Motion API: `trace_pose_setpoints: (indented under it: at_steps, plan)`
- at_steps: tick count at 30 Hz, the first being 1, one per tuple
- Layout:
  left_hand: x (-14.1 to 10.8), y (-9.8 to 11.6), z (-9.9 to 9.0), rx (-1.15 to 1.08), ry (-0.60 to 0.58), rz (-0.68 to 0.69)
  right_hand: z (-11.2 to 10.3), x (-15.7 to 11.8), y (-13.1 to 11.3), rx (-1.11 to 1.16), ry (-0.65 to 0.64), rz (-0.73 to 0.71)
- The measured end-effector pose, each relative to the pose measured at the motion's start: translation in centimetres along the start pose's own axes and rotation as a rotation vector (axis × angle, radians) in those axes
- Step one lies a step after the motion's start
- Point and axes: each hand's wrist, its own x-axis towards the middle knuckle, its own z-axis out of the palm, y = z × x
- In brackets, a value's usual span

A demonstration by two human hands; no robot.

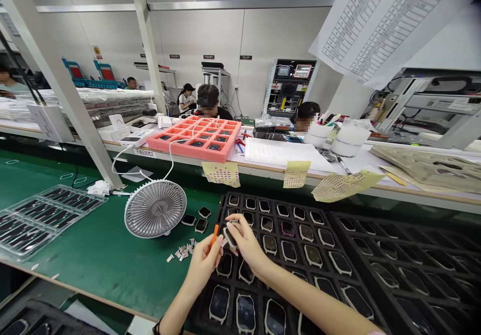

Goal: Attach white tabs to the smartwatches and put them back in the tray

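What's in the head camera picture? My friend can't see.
The left hand holds an orange object; the right hand holds a watch-like device over a black tray of similar devices. A fan stands left, on a green bench.

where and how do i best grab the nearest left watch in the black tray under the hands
Likely best straight from above, thumb and finger pinching its two long side edges. The watch lies screen up in its own compartment of the black tray, whose walls would probably hinder a sideways approach; an edge grip should keep fingertips off the dark screen.
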Motion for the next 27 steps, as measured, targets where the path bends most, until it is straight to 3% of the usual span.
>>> trace_pose_setpoints:
  at_steps: [4,9,14,18,22,27]
  plan:
    - [0.1,-0.3,-3.2,0.186,0.07,0.023,-2.2,2.4,0.4,-0.24,0.122,-0.131]
    - [0.6,-2.6,-6.4,0.649,0.135,-0.014,-2.5,3.7,2.5,-0.439,0.022,-0.148]
    - [0.9,-4.4,-7.2,0.849,0.101,-0.092,-2.0,3.0,2.8,-0.696,-0.078,-0.159]
    - [1.0,-4.5,-7.7,0.95,0.126,-0.118,-4.3,2.5,0.9,-0.915,-0.098,-0.177]
    - [1.2,-4.6,-7.8,0.995,0.116,-0.153,-7.2,1.6,-0.6,-1.137,-0.094,-0.102]
    - [1.4,-4.5,-7.2,1.001,0.13,-0.178,-8.3,0.8,-0.7,-1.273,-0.133,-0.026]
